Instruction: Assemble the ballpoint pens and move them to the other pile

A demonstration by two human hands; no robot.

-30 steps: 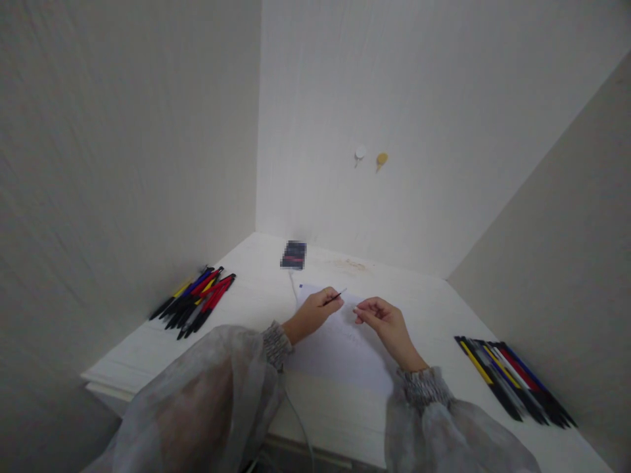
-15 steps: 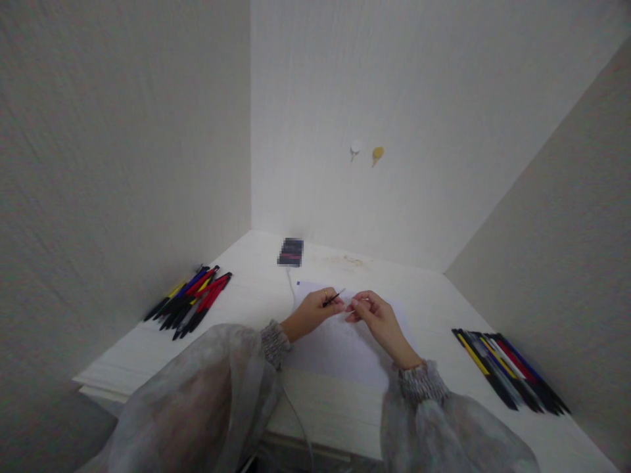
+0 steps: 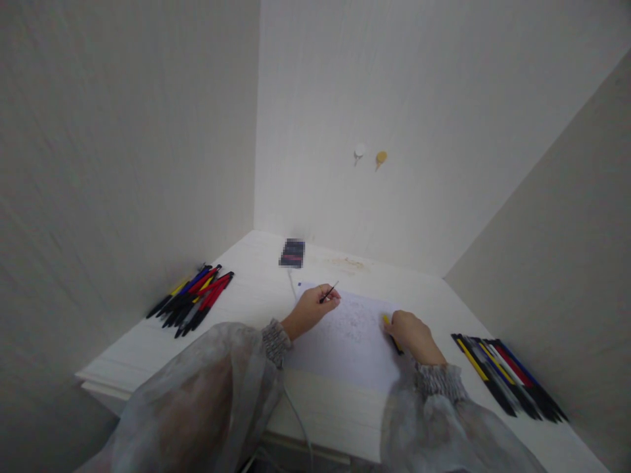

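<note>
My left hand (image 3: 315, 309) is over the upper left of a white paper sheet (image 3: 335, 361), its fingers closed on a thin dark pen refill (image 3: 328, 293) with a pale end pointing up and right. At the sheet's right edge, my right hand (image 3: 413, 334) curls its fingers around a yellow-and-black pen barrel (image 3: 396, 341). The yellow end shows beyond the fingertips and the black end below them; the middle is hidden by the hand. Faint markings too blurred to read cover the middle of the sheet.
A loose pile of coloured pens (image 3: 194, 299) lies left on the white table (image 3: 256, 295). A neater row of pens (image 3: 510, 378) lies at right. A blurred dark object (image 3: 292, 253) with a cable stands at the back. Two hooks (image 3: 381, 157) are on the back wall.
My right hand has moved away from my left, right and nearer, onto the yellow-and-black pen barrel, which now shows. My left hand keeps the refill and has barely moved.
</note>
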